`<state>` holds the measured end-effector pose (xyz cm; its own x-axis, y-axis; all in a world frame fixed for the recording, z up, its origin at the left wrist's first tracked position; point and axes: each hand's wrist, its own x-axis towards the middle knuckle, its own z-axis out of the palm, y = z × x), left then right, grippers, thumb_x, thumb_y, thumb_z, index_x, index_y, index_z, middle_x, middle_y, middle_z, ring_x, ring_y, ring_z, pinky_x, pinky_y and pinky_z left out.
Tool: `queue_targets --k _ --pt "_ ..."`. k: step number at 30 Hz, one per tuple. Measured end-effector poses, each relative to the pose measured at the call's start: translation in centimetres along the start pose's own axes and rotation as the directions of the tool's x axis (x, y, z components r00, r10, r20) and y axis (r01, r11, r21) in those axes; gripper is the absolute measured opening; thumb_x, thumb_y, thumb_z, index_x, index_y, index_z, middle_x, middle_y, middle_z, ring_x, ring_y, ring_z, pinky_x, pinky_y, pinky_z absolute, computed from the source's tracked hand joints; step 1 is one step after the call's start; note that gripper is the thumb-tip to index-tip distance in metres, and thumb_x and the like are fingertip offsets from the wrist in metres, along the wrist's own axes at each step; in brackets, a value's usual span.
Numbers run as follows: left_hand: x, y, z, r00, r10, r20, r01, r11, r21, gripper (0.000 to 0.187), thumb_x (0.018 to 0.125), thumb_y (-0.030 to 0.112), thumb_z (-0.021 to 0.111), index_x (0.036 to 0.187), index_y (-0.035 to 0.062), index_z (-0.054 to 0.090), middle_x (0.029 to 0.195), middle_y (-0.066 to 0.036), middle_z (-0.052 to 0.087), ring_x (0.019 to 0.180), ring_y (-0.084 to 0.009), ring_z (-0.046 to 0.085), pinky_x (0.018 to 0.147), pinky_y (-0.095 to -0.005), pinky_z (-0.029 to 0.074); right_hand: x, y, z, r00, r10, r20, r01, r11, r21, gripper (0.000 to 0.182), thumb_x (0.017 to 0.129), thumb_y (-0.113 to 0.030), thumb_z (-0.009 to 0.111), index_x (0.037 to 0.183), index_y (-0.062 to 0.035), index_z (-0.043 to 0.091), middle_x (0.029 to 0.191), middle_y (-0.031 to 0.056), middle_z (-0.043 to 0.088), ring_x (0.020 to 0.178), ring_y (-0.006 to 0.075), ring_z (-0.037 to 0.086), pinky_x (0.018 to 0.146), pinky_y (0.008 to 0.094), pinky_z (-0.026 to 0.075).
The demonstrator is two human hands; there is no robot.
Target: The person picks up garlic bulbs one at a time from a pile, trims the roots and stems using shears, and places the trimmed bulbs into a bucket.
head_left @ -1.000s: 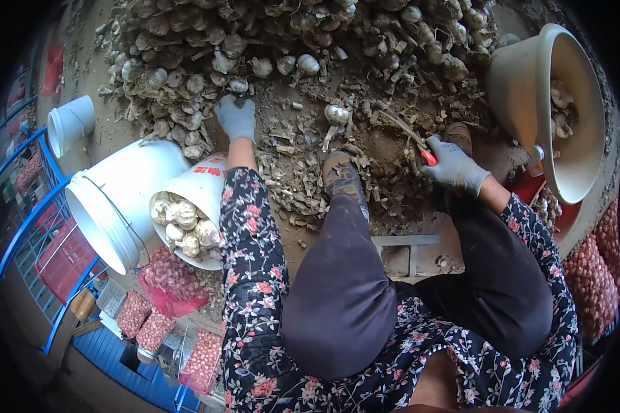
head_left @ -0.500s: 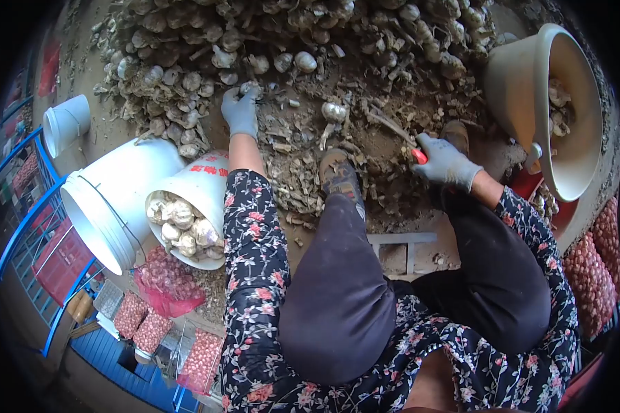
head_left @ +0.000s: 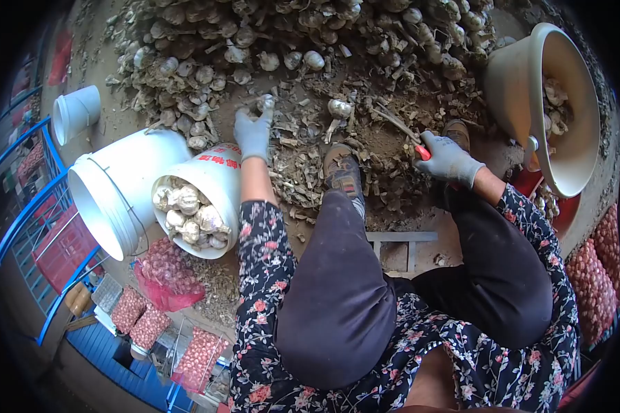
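Observation:
My left hand (head_left: 254, 131), in a grey glove, hovers over the dirt in front of the garlic pile (head_left: 207, 41). Its thumb and fingers curl together around something pale at the tips that I cannot make out. My right hand (head_left: 449, 160), gloved too, is wrapped round a red-handled tool (head_left: 424, 152) beside my right knee. A long thin shaft points from the handle up and left across the scraps. Between the hands, a garlic bulb with its stem (head_left: 339, 109) lies near my left shoe (head_left: 340, 168).
A tilted white bucket (head_left: 233, 206) full of garlic bulbs leans beside another white bucket (head_left: 127, 162) on the left. At right stands a big beige tub (head_left: 513, 89) with some bulbs inside. Red mesh sacks (head_left: 592, 289) and a blue rail (head_left: 21, 224) lie further out.
My left hand has drawn back from the pile's edge, toward me and slightly right. My right hand keeps its hold on the red-handled tool, nearly still. The view has shifted a little.

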<state>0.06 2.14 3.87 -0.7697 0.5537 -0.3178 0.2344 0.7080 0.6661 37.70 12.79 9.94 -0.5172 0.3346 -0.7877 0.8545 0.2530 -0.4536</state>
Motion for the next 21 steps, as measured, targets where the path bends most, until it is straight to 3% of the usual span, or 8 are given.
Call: queue_targets --k 3,6,10,12,14,15,17,21 --pt "-2.4 4.7 -8.2 0.937 0.321 -0.141 -0.292 0.936 0.195 0.036 0.076 0.015 0.072 0.109 0.0051 0.061 0.092 -0.009 0.064 0.078 -0.0178 0.06 0.071 -0.0298 0.05 -0.5 0.5 -0.1 0.998 -0.02 -0.052 0.019 1.0 -0.015 0.049 0.077 -0.035 0.062 0.105 0.002 0.045 0.1 0.0302 0.059 0.099 0.0437 0.057 0.086 0.0464 0.044" --pt "-1.2 6.0 -23.5 0.343 0.748 -0.569 -0.41 0.664 0.625 0.03 0.076 0.005 0.071 0.103 -0.0026 0.061 0.096 -0.012 0.066 0.082 -0.0213 0.062 0.073 -0.0327 0.051 -1.2 0.8 -0.5 0.995 0.024 -0.093 -0.021 0.999 0.028 0.047 0.077 -0.034 0.062 0.103 0.0018 0.047 0.096 0.0299 0.061 0.096 0.0441 0.058 0.084 0.0469 0.044" --pt "0.4 6.7 -37.0 0.541 0.482 -0.689 0.232 0.702 0.673 0.045 0.08 0.035 0.068 0.109 0.0013 0.061 0.1 -0.019 0.064 0.091 -0.0319 0.061 0.08 -0.0417 0.049 -0.9 1.2 -0.5 0.993 0.054 -0.105 -0.047 0.996 0.073 0.045 0.077 -0.032 0.061 0.103 0.0019 0.047 0.096 0.0295 0.061 0.096 0.0435 0.058 0.084 0.0471 0.044" --pt "1.5 5.1 -36.4 0.546 0.759 -0.355 0.409 0.128 0.904 0.046 0.083 0.044 0.061 0.11 0.0077 0.065 0.101 -0.019 0.064 0.097 -0.0316 0.06 0.083 -0.0409 0.048 -1.0 1.1 -0.4 0.991 0.011 -0.135 -0.007 0.999 0.036 0.045 0.077 -0.031 0.061 0.103 0.002 0.047 0.097 0.0294 0.061 0.097 0.0431 0.058 0.084 0.0471 0.044" --pt "-0.1 8.8 -28.7 0.424 0.9 -0.104 -0.148 0.183 0.972 0.035 0.085 0.022 0.061 0.118 0.0095 0.06 0.105 -0.02 0.062 0.094 -0.0242 0.059 0.082 -0.0366 0.048 -1.0 0.7 -0.5 0.993 -0.04 -0.108 0.038 0.999 -0.025 0.04 0.08 -0.028 0.06 0.104 0.0016 0.048 0.099 0.0278 0.06 0.098 0.0416 0.058 0.084 0.0462 0.044" --pt "2.6 5.7 -24.4 0.484 0.797 -0.36 -0.507 0.591 0.628 0.029 0.083 0.008 0.058 0.111 0.0102 0.063 0.1 -0.014 0.064 0.091 -0.0208 0.06 0.081 -0.0348 0.049 -0.9 0.9 -0.4 0.994 -0.03 -0.107 0.027 0.999 -0.026 0.04 0.08 -0.028 0.06 0.104 0.0016 0.048 0.099 0.0278 0.06 0.098 0.0416 0.058 0.084 0.0462 0.044" --pt "-1.1 8.2 -12.5 0.852 0.515 -0.094 -0.489 0.846 0.211 0.023 0.081 0.005 0.056 0.102 0.0043 0.065 0.101 -0.01 0.066 0.093 -0.0241 0.062 0.087 -0.0325 0.048 -0.7 1.4 0.3 0.979 -0.137 -0.153 0.137 0.99 -0.016 0.029 0.081 -0.018 0.057 0.103 -0.0009 0.049 0.096 0.0259 0.06 0.094 0.043 0.057 0.078 0.0473 0.044" --pt "1.9 2.6 0.8 0.813 0.519 0.265 -0.56 0.573 0.598 0.025 0.083 0.01 0.055 0.108 0.0061 0.059 0.103 -0.02 0.062 0.094 -0.0366 0.061 0.085 -0.041 0.049 -1.2 1.1 -0.2 0.989 -0.109 -0.097 0.115 0.992 0.05 0.031 0.086 -0.026 0.055 0.106 -0.0022 0.051 0.098 0.024 0.061 0.098 0.0403 0.058 0.082 0.046 0.045"
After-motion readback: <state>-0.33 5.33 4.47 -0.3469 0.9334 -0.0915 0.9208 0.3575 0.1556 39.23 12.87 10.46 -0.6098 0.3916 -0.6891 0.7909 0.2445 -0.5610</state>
